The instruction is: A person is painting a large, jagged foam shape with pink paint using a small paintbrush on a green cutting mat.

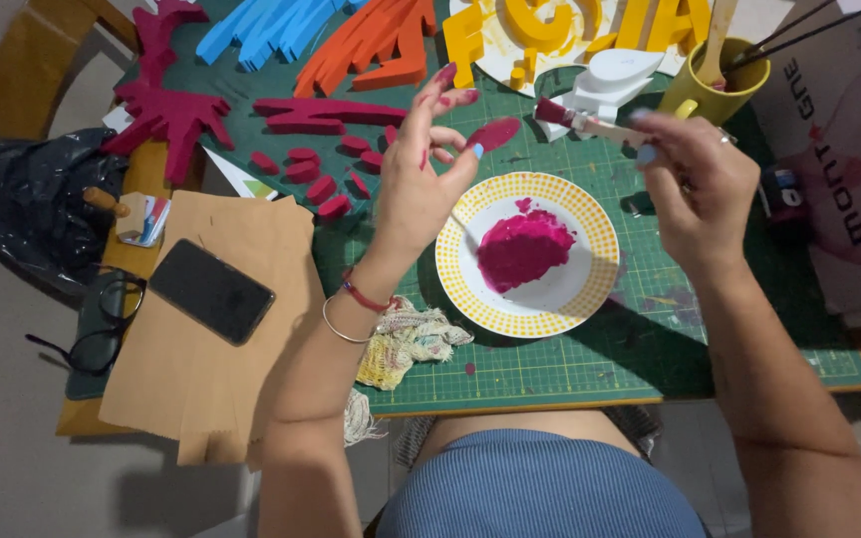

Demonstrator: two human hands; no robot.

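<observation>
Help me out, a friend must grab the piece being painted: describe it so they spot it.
Start at the yellow-rimmed plate of magenta paint on the green mat. Just above it, the left hand pinches a small oval piece. Unlike the ovals lying flat, it is held up.

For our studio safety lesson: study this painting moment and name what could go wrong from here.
1. The left hand pinches a small wet magenta piece by its edge; that narrow grip may slip or smudge the paint.
2. The right hand holds a loaded brush above the cutting mat; paint could drip.
3. The plate of magenta paint lies between the forearms, so one might brush it.
</observation>
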